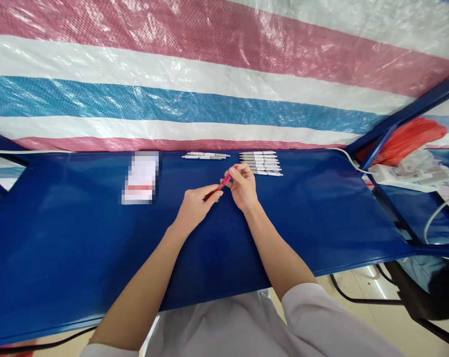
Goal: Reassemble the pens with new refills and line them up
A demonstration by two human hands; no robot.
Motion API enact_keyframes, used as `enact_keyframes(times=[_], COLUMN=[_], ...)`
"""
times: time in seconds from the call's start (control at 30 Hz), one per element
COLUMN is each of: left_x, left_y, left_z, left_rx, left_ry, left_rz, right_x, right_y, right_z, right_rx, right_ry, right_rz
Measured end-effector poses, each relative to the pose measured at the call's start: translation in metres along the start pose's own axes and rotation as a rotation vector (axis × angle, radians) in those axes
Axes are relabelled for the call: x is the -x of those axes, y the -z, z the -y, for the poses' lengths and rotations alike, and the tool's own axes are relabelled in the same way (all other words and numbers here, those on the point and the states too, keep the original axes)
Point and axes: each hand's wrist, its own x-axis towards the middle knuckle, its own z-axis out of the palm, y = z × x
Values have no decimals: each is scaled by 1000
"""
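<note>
Both hands meet over the middle of a blue metal table [79,238], holding one red pen [220,187] between them. My left hand [195,204] is closed round its lower, darker end. My right hand [242,187] pinches its upper end, fingers curled. Just beyond my right hand lies a neat row of several white pens [260,163], side by side. A smaller group of white pens [205,156] lies to the left of that row, near the table's far edge.
A blurred white card or packet [140,177] lies on the table at the back left. A striped red, white and blue tarpaulin [195,84] hangs behind. At the right are a white power strip [386,173] with cables, an orange bag [408,139], and another blue surface.
</note>
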Motion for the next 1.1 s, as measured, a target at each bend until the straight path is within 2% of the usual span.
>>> enact_keyframes(times=[0.13, 0.37, 0.5, 0.67, 0.87, 0.93, 1.0, 1.1], left_x=[-1, -1, -1, -3, -5, -5, -5, -5], left_y=[1, 15, 17, 15, 6, 3, 3, 7], left_z=[-3, -9, -8, -11, -5, -2, -1, -5], left_rx=[91, 555, 677, 547, 236, 182, 176, 238], left_ry=[56, 261, 304, 251, 75, 46, 46, 84], left_rz=[40, 349, 442, 386, 101, 45, 51, 140], right_x=[0, 1, 3, 3, -1, -1, -1, 0], right_y=[0, 6, 8, 9, 5, 4, 3, 3], right_z=[0, 4, 5, 5, 2, 2, 1, 1], right_rx=[-11, -51, -50, -56, -57, -44, -32, -37], right_ry=[1, -111, -119, -116, -14, 1, 3, -14], right_rz=[19, 129, 169, 130, 24, -13, -27, 17])
